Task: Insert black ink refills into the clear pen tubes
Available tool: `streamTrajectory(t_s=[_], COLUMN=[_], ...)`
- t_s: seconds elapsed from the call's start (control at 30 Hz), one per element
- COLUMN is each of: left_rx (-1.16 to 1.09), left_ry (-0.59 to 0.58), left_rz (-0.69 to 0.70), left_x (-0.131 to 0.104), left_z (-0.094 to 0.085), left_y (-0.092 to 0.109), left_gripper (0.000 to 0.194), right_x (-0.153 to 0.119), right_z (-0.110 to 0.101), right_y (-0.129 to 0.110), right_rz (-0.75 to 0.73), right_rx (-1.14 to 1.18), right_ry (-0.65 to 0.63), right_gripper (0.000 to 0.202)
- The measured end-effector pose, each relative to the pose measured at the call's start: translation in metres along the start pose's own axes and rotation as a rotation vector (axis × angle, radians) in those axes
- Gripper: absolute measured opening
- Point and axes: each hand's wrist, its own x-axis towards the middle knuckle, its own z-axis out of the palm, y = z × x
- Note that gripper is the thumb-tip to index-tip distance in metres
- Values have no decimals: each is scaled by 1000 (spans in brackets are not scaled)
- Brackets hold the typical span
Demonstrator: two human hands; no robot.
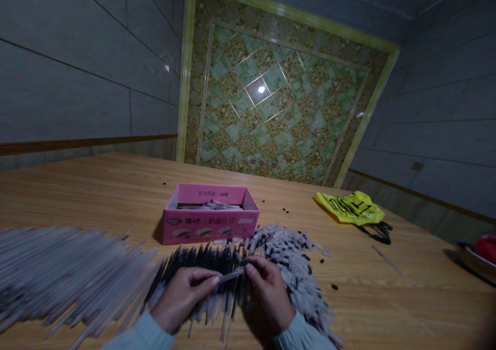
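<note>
My left hand [186, 291] pinches one end of a thin translucent stick [232, 275], and my right hand [268, 287] pinches its other end. Below and behind them lies a pile of dark-tipped thin rods [199, 259]. Many long, clear tubes [65, 272] are spread at the left. Beside my right hand is a heap of small whitish and black pieces [296, 262]. A pink box [211, 226] stands open behind the rods, with some whitish sticks inside.
A yellow bag [351, 208] with black straps lies on the wooden table [387, 298] at the right. One thin stick [388, 261] is near it. At the right edge sits a bowl [480, 261] with something red.
</note>
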Motion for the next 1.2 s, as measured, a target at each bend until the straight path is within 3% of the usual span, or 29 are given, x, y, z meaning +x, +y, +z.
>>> streamTrajectory(t_s=[0.23, 0.43, 0.63, 0.9, 1.2], left_rx=[19, 84, 175, 387, 633], left_ry=[-24, -24, 10, 153, 164], left_rz=[-83, -43, 62, 296, 516], left_x=[-1, -3, -7, -10, -14], left_z=[1, 1, 2, 3, 2], left_y=[3, 7, 14, 6, 2], left_gripper=[53, 48, 40, 29, 32], right_x=[-5, -6, -7, -5, -2], right_z=[1, 0, 3, 2, 6], right_y=[-18, -24, -19, -26, -27], right_rz=[-140, -278, -187, -106, 44], right_rx=[-142, -329, -289, -224, -41], right_ry=[-50, -34, 9, -10, -36], right_gripper=[13, 13, 14, 17, 25])
